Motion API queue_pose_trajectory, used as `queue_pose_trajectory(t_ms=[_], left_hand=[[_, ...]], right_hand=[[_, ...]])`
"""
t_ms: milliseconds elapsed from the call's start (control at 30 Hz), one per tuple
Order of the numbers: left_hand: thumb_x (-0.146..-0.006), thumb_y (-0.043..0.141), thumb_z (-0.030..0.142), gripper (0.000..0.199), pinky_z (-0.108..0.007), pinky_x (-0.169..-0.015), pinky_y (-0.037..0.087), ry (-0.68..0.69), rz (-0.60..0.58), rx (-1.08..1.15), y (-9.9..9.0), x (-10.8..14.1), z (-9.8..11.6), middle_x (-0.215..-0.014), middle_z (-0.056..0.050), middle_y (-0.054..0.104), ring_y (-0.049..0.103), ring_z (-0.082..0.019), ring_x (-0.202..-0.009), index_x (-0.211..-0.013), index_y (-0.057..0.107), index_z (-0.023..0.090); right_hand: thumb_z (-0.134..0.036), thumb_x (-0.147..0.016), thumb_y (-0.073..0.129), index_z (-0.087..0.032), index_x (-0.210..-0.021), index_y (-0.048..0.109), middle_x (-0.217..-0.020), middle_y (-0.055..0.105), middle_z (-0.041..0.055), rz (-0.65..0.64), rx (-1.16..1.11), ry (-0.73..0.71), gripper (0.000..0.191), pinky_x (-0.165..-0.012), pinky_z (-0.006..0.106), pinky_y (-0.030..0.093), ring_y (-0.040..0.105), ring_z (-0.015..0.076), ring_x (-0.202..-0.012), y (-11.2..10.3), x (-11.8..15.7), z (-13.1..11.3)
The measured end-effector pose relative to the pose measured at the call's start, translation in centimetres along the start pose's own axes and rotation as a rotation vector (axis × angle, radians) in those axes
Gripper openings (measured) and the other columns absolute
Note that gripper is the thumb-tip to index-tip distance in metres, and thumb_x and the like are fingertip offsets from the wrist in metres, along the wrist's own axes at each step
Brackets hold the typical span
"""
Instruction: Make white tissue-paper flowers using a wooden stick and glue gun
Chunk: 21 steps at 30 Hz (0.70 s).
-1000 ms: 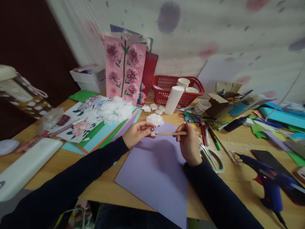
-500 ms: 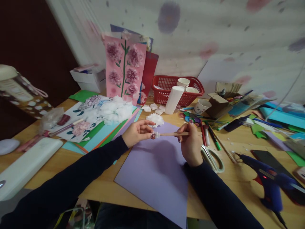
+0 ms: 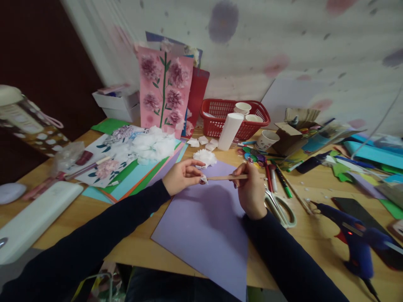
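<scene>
A small white paper piece [image 3: 204,179] is pinched between the fingertips of my left hand [image 3: 183,176]. My right hand [image 3: 252,188] grips a thin wooden stick [image 3: 225,178], whose left end meets the paper piece. Both hands are above a purple sheet [image 3: 208,226] lying at a slant on the table. Just behind my left fingertips sits a white ruffled paper flower [image 3: 204,157]. Several small white paper squares [image 3: 203,140] lie farther back.
Scissors [image 3: 281,209], markers [image 3: 283,182] and a blue glue gun [image 3: 352,235] lie at the right. Behind are a red basket [image 3: 217,119], an upright white roll [image 3: 231,131] and a paper cup [image 3: 267,140]. White tissue [image 3: 154,144] and coloured sheets lie at the left.
The stick's left end has come closer to my left fingertips, and the white paper piece looks more bunched around it. My right hand has shifted slightly left.
</scene>
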<state>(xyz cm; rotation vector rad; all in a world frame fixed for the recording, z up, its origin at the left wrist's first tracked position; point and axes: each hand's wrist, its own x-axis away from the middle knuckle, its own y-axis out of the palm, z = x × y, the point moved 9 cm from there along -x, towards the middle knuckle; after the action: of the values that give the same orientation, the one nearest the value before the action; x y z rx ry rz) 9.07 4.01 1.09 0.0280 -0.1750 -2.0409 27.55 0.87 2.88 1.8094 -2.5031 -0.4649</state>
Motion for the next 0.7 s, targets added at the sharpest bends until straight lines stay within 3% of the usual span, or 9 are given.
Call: queue_pose_trajectory(t_ms=[233, 467, 700], left_hand=[[-0.065, 0.076, 0.013, 0.043, -0.036, -0.081, 0.053, 0.018, -0.024, 0.012, 0.0, -0.2, -0.2, -0.075, -0.001, 0.071, 0.071, -0.016, -0.071, -0.102, 0.055, 0.012], [-0.061, 0.077, 0.011, 0.045, -0.032, -0.081, 0.052, 0.035, 0.045, 0.010, -0.7, -0.1, 0.2, -0.074, 0.002, 0.068, 0.067, -0.012, -0.070, -0.101, 0.058, 0.012], [-0.062, 0.077, 0.012, 0.045, -0.029, -0.077, 0.051, 0.004, 0.025, -0.015, -0.4, -0.1, 0.0, -0.072, 0.002, 0.067, 0.066, -0.011, -0.068, -0.102, 0.057, 0.012]], right_hand=[[-0.047, -0.090, 0.043, -0.021, -0.055, 0.051, -0.043, 0.045, -0.0044, 0.012, 0.035, -0.014, 0.045, -0.042, 0.023, 0.032, 0.041, 0.0077, -0.038, -0.1, 0.1, -0.2], [-0.045, -0.089, 0.043, -0.020, -0.054, 0.051, -0.041, 0.044, -0.0046, 0.118, 0.025, -0.021, 0.044, -0.040, 0.023, 0.030, 0.040, 0.0075, -0.036, -1.0, 0.0, -0.4], [-0.047, -0.085, 0.049, -0.021, -0.052, 0.049, -0.041, 0.043, -0.0045, 0.046, -0.024, 0.008, 0.042, -0.039, 0.024, 0.031, 0.038, 0.0075, -0.035, -0.2, -0.1, 0.0]])
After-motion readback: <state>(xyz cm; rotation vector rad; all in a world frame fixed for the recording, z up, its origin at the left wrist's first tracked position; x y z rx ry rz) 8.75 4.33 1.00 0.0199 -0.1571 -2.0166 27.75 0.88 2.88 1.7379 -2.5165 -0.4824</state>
